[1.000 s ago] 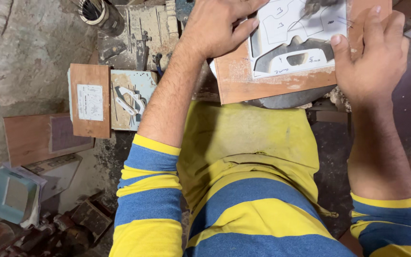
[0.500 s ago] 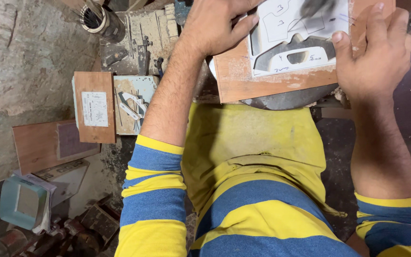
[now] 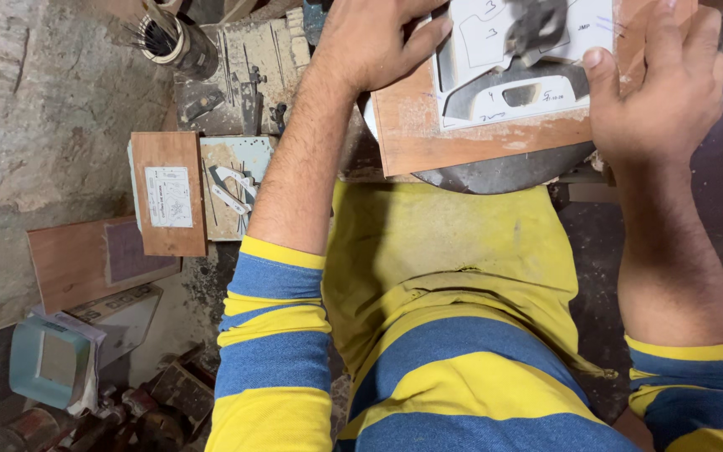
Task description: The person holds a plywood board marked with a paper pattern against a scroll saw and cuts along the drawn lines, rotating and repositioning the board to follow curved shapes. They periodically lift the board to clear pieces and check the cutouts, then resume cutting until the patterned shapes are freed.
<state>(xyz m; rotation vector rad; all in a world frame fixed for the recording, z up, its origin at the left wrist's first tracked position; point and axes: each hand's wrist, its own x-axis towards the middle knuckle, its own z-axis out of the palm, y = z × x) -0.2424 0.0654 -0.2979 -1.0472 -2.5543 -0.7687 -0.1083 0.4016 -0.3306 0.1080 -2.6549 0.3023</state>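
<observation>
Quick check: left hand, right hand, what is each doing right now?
Left hand: fingers spread, pressing flat on the wooden board.
Right hand: open, palm down on the board's right edge, nothing gripped.

A thin brown wooden board (image 3: pixel 479 134) lay flat at one o'clock, a white paper template (image 3: pixel 516 63) with cutouts stuck on top.

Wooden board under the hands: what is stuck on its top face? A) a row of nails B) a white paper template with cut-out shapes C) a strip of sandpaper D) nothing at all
B: the wooden board, which the left hand and the right hand press at either end, carries a white paper template with dark cut-out openings.
</observation>
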